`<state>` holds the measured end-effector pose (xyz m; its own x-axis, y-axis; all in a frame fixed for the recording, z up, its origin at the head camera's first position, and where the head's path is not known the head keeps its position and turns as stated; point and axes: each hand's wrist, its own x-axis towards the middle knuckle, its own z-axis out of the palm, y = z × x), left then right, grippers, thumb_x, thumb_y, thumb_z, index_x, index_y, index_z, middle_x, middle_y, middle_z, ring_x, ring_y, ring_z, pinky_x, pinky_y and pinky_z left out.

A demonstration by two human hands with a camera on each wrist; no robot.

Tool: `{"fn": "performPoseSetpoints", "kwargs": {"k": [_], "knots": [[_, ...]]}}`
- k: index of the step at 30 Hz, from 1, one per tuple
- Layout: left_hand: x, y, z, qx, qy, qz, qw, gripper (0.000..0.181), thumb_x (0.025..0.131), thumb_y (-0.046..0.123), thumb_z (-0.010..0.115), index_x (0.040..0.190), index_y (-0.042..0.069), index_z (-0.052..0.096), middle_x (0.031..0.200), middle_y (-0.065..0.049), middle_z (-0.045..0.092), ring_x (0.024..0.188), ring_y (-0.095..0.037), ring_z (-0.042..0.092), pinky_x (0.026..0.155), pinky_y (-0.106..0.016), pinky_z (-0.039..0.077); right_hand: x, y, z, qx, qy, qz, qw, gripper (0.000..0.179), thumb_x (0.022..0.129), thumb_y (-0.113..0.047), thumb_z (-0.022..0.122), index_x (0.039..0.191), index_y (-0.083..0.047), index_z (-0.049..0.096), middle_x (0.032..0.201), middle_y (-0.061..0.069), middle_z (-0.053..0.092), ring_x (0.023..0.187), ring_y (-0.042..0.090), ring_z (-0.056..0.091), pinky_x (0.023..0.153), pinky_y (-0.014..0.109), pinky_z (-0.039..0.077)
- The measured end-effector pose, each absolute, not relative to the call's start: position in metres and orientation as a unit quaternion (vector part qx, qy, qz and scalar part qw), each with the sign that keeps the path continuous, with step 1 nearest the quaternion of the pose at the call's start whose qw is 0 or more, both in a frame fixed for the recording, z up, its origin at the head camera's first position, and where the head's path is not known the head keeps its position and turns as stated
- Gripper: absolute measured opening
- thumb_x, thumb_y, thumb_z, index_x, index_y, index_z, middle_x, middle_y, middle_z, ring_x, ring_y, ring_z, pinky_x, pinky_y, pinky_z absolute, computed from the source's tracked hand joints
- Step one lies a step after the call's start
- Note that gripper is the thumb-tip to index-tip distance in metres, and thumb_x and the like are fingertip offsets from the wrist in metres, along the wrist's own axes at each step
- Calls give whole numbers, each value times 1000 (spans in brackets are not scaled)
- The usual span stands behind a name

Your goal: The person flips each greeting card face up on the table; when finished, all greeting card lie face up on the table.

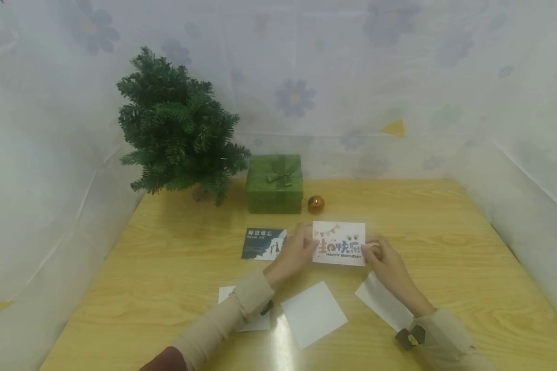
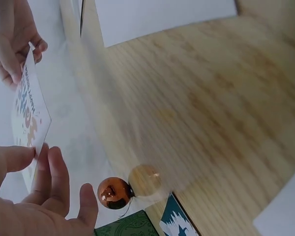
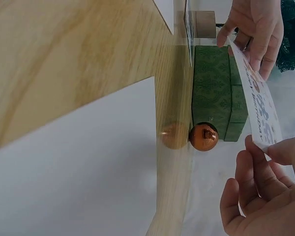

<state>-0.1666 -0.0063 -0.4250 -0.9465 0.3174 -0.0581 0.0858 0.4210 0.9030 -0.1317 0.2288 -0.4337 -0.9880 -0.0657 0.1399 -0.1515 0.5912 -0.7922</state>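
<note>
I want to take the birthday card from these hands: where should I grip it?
Probably pinch the card mid-way along its top edge, from the far side: it is thin, and the left hand and right hand hold its short ends, leaving that long edge free.

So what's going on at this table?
Someone's left hand and right hand pinch opposite edges of a Happy Birthday card, holding it above the table. A dark thank-you card lies flat to the left, with three white sheets nearer the front. Farther back are a green gift box, a shiny orange ball and a small tree.
</note>
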Motion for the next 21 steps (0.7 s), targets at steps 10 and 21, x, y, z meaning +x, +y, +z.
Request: {"fn": "performPoseSetpoints", "kwargs": {"k": [10, 21], "knots": [[-171, -9, -428, 146, 828, 531, 107, 64, 95, 23, 56, 150, 16, 24, 125, -12, 57, 111, -24, 56, 95, -41, 47, -131, 227, -436, 73, -884, 460, 44, 43, 93, -7, 58, 132, -2, 39, 78, 8, 63, 68, 10, 56, 60, 21, 47], [-175, -26, -432, 231, 801, 525, 170, 114, 76, 2, 75, 152, 30, -5, 144, -13, 41, 76, -18, 58, 67, -29, 55, -130, 225, -440, 115, -895, 423, 78, 74, 72, 4, 76, 136, -3, 38, 78, 5, 60, 71, 8, 56, 67, 22, 51]]}}
